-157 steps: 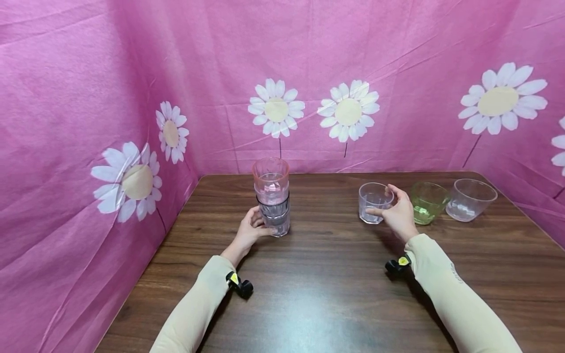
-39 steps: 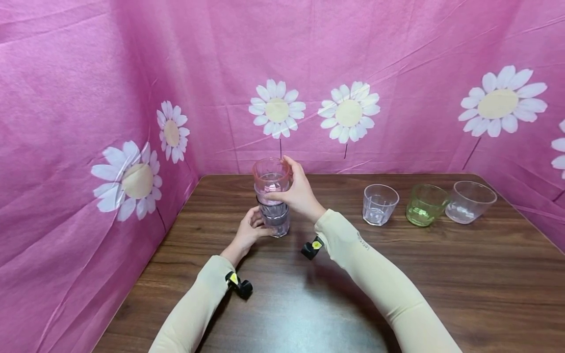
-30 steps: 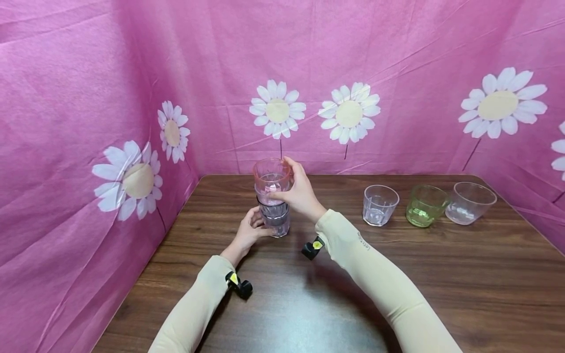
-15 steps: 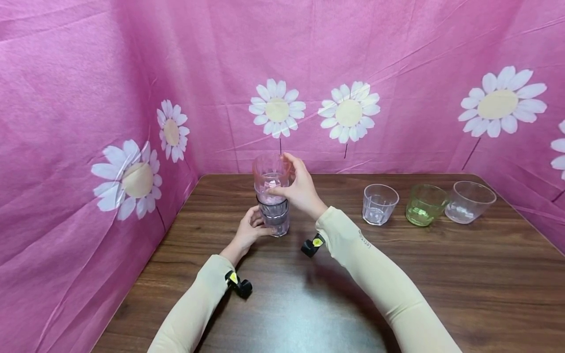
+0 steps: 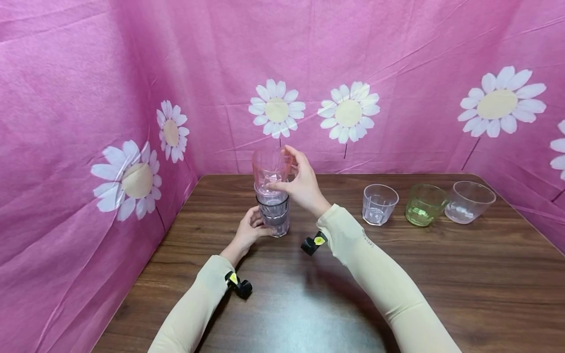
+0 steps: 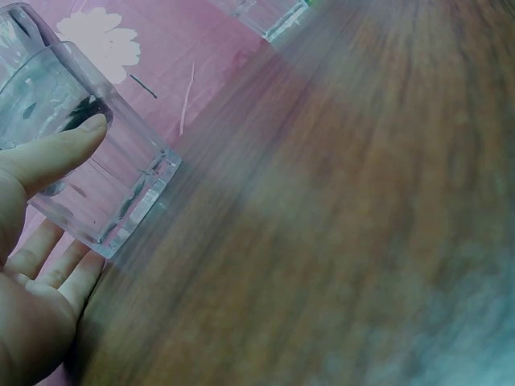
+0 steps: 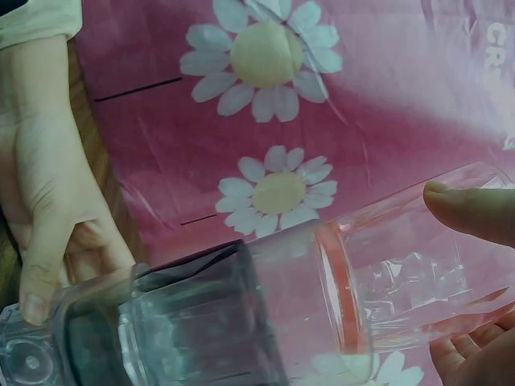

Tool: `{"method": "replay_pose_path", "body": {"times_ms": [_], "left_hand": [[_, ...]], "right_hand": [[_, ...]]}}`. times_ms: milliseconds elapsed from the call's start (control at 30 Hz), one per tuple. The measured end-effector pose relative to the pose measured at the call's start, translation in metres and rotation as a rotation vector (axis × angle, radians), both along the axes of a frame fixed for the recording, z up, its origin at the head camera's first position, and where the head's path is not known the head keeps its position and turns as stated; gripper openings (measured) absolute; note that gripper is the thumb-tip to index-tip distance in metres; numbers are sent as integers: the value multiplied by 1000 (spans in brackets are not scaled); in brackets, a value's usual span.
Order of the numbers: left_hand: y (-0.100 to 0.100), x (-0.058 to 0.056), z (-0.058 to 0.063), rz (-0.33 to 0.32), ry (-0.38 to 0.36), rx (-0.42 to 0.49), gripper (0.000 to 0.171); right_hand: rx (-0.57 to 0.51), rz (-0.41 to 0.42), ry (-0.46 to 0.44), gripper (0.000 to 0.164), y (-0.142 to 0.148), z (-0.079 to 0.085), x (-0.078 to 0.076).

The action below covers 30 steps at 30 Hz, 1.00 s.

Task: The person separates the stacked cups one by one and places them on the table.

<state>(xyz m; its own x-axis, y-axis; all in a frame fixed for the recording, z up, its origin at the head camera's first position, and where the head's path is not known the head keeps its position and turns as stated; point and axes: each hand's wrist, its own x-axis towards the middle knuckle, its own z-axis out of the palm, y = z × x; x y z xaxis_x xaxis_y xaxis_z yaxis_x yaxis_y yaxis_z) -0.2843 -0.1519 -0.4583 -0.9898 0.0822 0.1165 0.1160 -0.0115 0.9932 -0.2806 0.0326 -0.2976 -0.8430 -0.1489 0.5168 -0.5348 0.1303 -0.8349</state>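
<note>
A stack of plastic tumblers stands left of centre. My left hand (image 5: 249,231) holds the clear bottom tumbler (image 6: 133,181), thumb in front and fingers behind. Above it come a dark grey tumbler (image 5: 274,210) and another clear one (image 7: 294,293). At the top, a pink tumbler (image 5: 265,164) is raised a little, its lower end still inside the clear tumbler under it. My right hand (image 5: 304,186) grips the pink tumbler from the right, its thumb (image 7: 471,213) on the near side. Several of its fingers are hidden behind the tumbler.
Right of the stack, a clear tumbler (image 5: 380,206), a green one (image 5: 425,206) and a wider clear one (image 5: 470,202) stand in a row on the brown wooden table (image 5: 353,294). A pink flowered cloth (image 5: 397,59) hangs behind and left of the table.
My right hand has left the clear tumbler in the row, gone left to the stack and taken the pink tumbler. Lately it has lifted that slightly. My left hand has stayed put.
</note>
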Motion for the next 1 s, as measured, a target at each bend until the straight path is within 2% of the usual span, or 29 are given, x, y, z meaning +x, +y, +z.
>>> {"method": "replay_pose_path", "body": {"times_ms": [400,800,833,1000], "left_hand": [[0,1,1,-5,10,16,72],[0,0,0,-2,5,24,73],[0,3,4,-5,-3,24,73],[0,2,4,-3,-7,13,74]], "right_hand": [[-49,0,-2,97,6,12,5],[-83,-26,24,94,20,12,2],[-87,-27,14,93,22,16,6],[-101,-49,3,95,32,15,5]]}}
